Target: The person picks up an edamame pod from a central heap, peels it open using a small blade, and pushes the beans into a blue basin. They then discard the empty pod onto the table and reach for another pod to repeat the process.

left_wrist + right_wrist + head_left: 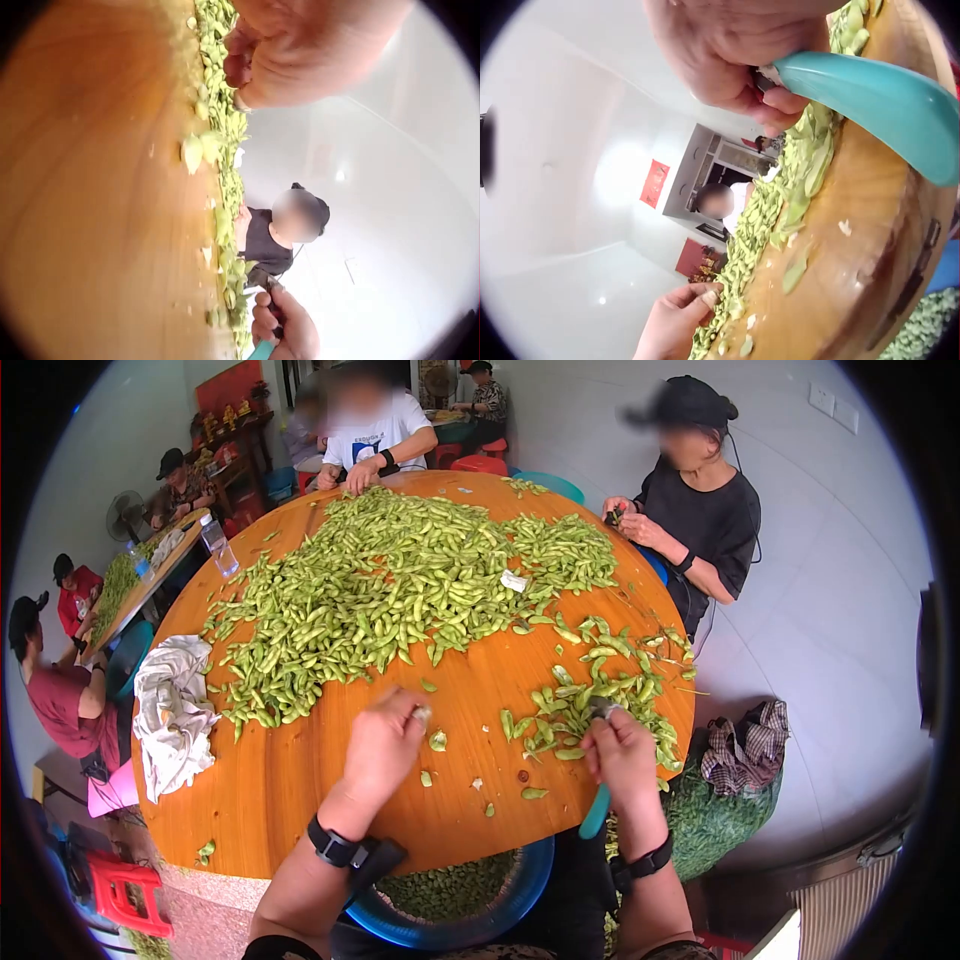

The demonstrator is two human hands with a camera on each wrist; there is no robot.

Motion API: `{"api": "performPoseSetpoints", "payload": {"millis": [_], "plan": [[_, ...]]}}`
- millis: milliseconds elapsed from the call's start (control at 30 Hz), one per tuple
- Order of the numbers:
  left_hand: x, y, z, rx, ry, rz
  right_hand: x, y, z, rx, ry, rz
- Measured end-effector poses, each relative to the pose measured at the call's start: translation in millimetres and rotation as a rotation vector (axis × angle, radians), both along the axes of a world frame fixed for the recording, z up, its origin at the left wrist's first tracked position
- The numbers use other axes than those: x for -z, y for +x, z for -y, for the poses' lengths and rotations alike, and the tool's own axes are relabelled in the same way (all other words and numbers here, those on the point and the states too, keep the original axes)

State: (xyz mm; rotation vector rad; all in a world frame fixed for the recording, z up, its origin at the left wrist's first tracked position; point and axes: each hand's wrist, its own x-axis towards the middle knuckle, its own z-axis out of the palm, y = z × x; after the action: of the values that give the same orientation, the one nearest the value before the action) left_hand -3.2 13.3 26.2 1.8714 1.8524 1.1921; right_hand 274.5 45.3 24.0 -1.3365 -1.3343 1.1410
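My left hand (385, 745) hovers above the near part of the round wooden table (300, 790), fingers curled toward the thumb. A pale spot shows at its thumb tip, and no pod stands out in its grasp; I cannot tell whether a small bit is pinched there. Below it lie an opened pod (438, 740) and scraps of shell. My right hand (622, 755) grips a tool with a curved teal handle (877, 105) and a dark metal end (260, 279), beside a small heap of green pods (560, 710). The handle points down toward the table's near edge.
A large pile of green pods (390, 580) covers the table's far half. A white cloth (172, 710) lies at the left edge, near a water bottle (218, 545). Below the near edge stands a blue basin (450, 932) of beans. Two people work across the table.
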Motion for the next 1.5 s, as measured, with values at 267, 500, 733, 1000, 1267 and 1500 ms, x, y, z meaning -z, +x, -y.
{"api": "performPoseSetpoints", "payload": {"millis": [267, 500, 733, 1000, 1267, 1500], "plan": [[24, -22, -14, 0.000, -0.077, -0.202, 15, -7, 14, -0.061, -0.008, -0.044], [4, -7, 1, 0.071, -0.119, -0.030, 18, -4, 12, -0.124, -0.131, -0.220], [0, 9, 8, 0.070, -0.288, -0.271, 20, -3, 13, -0.122, -0.124, -0.213], [-2, 17, 9, 0.090, -0.213, -0.363, 26, 0, 13, -0.147, -0.082, -0.222], [-5, 59, 34, 0.314, -0.086, -0.137, 10, -41, 32, -0.303, 0.107, 0.012], [-3, 67, 48, 0.327, -0.118, 0.069, 13, -48, 20, -0.302, -0.113, -0.291]]}}
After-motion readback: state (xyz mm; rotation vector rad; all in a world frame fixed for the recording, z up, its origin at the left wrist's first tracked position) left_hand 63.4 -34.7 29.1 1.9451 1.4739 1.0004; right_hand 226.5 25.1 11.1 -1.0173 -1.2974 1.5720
